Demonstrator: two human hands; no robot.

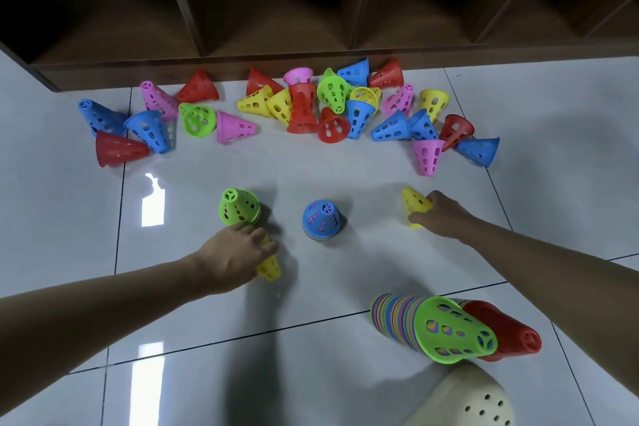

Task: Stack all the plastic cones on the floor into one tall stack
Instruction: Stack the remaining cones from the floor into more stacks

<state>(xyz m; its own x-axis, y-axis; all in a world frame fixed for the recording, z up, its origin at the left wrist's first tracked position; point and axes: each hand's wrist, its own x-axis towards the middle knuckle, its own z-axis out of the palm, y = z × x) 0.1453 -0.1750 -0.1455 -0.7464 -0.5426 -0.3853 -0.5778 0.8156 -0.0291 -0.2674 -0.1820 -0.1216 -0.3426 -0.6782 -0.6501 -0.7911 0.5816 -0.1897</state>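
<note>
**Gathering two yellow cones at once**

My left hand [235, 252] grips a perforated yellow plastic cone [269, 266] lying left of the short blue-topped stack [321, 218]. My right hand [439, 214] curls around another yellow cone [415, 206] to that stack's right. Loose cones [301, 107] lie scattered beyond it. Next, I judge, both must be dropped squarely onto the stack.

Perforated plastic cones [302, 107] on glossy floor tiles [345, 166]; brown wood shelving [276, 10].
</note>
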